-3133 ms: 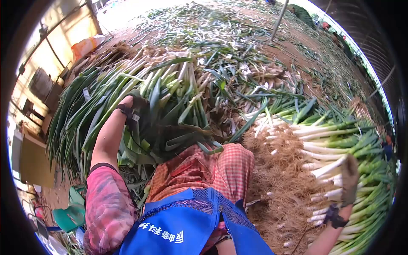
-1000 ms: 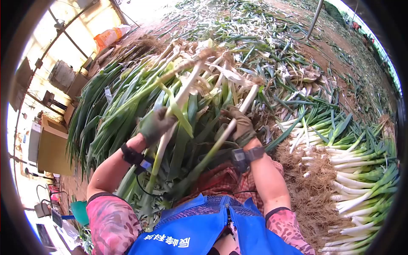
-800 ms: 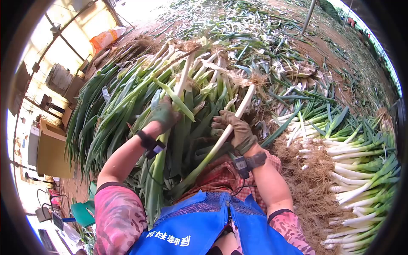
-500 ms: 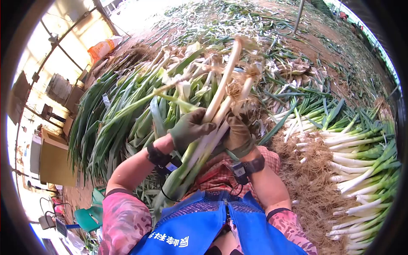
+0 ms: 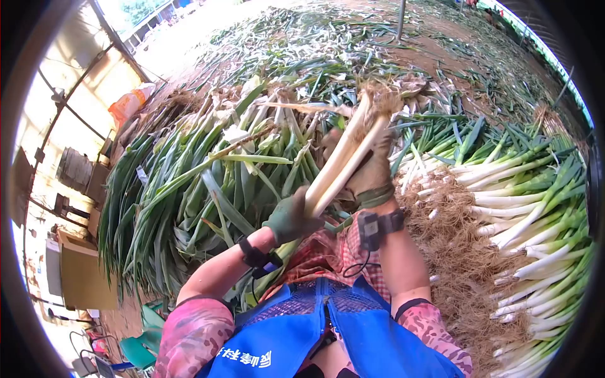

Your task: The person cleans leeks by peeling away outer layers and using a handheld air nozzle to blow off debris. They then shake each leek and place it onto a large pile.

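My left hand (image 5: 293, 217), in a green glove, is wrapped round the pale stalks of a few long leeks (image 5: 343, 160). Their roots point up and away, and their green ends run down beside my blue vest. Higher up, near the roots, my right hand (image 5: 372, 170) is gloved too and presses against the stalks from the right. Its fingers are partly hidden behind them. Behind the left hand lies a big heap of untrimmed leeks (image 5: 170, 183) with long dark leaves.
On the right, cleaned leeks (image 5: 510, 214) lie in rows with their roots facing inward. Leaf scraps (image 5: 283, 50) cover the ground ahead. At the left are a yellowish box (image 5: 85, 271), a green chair (image 5: 140, 346) and an orange-white sack (image 5: 129, 104).
The held leeks have swung lower and tilt more to the right. My left hand has moved down along them, while my right hand has shifted up and right towards the roots.
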`<state>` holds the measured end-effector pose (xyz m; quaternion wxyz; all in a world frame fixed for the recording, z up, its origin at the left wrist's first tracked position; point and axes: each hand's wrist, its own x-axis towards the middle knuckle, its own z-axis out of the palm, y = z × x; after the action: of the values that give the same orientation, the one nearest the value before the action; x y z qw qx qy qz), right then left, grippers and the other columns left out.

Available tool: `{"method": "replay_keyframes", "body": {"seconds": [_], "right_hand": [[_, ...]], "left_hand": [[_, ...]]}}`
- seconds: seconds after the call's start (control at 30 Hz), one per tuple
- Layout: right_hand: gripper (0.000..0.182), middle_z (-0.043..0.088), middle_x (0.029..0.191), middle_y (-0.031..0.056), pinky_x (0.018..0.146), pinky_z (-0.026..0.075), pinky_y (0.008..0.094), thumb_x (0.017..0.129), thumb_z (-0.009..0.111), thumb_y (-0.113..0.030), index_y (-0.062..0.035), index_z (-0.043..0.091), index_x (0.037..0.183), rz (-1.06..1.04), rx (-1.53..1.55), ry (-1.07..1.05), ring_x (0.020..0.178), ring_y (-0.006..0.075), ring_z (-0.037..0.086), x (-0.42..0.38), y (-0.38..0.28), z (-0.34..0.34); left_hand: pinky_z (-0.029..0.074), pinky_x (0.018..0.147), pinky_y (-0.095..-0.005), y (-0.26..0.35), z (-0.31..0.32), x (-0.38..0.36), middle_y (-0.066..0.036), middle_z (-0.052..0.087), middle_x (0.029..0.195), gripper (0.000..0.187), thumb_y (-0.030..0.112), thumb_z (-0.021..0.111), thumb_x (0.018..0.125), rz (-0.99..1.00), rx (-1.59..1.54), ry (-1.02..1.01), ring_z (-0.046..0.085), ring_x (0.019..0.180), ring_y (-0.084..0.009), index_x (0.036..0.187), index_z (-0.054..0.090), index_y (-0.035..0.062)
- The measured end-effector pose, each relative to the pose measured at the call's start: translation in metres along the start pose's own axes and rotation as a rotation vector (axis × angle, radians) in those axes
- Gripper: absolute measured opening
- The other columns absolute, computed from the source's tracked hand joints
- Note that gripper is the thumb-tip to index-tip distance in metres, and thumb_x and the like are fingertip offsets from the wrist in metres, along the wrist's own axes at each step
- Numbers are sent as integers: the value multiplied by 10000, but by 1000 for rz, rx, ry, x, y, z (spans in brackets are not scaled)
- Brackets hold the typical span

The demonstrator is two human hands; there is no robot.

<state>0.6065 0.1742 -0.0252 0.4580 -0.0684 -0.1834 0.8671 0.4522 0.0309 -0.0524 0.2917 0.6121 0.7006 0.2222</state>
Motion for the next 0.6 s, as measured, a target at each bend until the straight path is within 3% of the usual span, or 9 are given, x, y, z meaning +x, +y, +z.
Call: {"method": "replay_keyframes", "body": {"seconds": [0.07,0.1,0.17,0.2,0.27,0.37,0.5,0.57,0.6], "right_hand": [[611,697,970,126,769,582,380,961,463,-596,-31,608,1143,-208,-14,-63,817,266,692,20,-26,-21],[545,701,940,116,766,583,374,957,494,-540,-40,628,1127,-76,176,-198,800,253,690,28,-43,-33],[420,672,896,112,702,580,379,992,481,-463,-74,629,1048,-187,-288,-273,714,238,655,46,-78,-84],[396,669,873,109,684,574,367,1004,473,-434,-75,635,1047,-578,-1019,-34,699,236,653,79,-98,-125],[359,664,830,97,621,542,337,1033,449,-357,-69,663,1009,-387,-252,346,677,228,634,48,-111,-32],[262,648,797,44,515,465,281,983,559,-279,-56,693,953,-807,-967,413,609,169,583,69,-200,-95],[287,478,625,-6,481,388,312,995,538,-300,-85,588,811,-560,-1231,349,524,148,458,16,-280,-107],[319,359,621,-18,510,337,334,1005,525,-333,-94,514,794,-424,-1877,65,548,135,373,-20,-264,-150],[203,533,760,72,577,444,344,969,511,-213,-51,586,873,-70,-2291,51,690,192,535,-32,-235,-185]], "left_hand": [[525,840,-353,-2,3,-9,-94,663,1005,730,221,839,732,127,-105,-77,646,915,-195,1335,470,39],[528,828,-352,-6,4,-16,-96,663,988,706,211,834,728,185,-158,-119,649,889,-194,1317,485,37],[528,799,-308,-9,3,-26,-57,657,1007,622,180,808,758,147,-297,-205,621,875,-134,1294,522,49],[527,790,-295,-3,-3,-31,-45,655,1012,616,174,803,766,98,-385,-236,613,871,-119,1299,522,52],[522,768,-258,-10,-6,-34,-10,645,1063,618,160,792,791,80,-641,-284,591,877,-83,1330,509,54],[527,772,-261,-26,-14,-41,-12,647,1099,637,149,780,799,66,-792,-416,596,887,-89,1354,487,36],[542,863,-297,-31,-50,-68,-79,679,1097,567,120,758,793,-166,-983,-411,668,929,-159,1304,539,7],[543,865,-333,-65,-47,-57,-107,683,1098,540,139,747,773,-97,-992,-319,668,951,-189,1262,565,-2],[538,868,-334,-74,-47,-49,-112,680,1108,559,181,747,770,-58,-1004,-301,665,956,-192,1266,565,-4]]}}
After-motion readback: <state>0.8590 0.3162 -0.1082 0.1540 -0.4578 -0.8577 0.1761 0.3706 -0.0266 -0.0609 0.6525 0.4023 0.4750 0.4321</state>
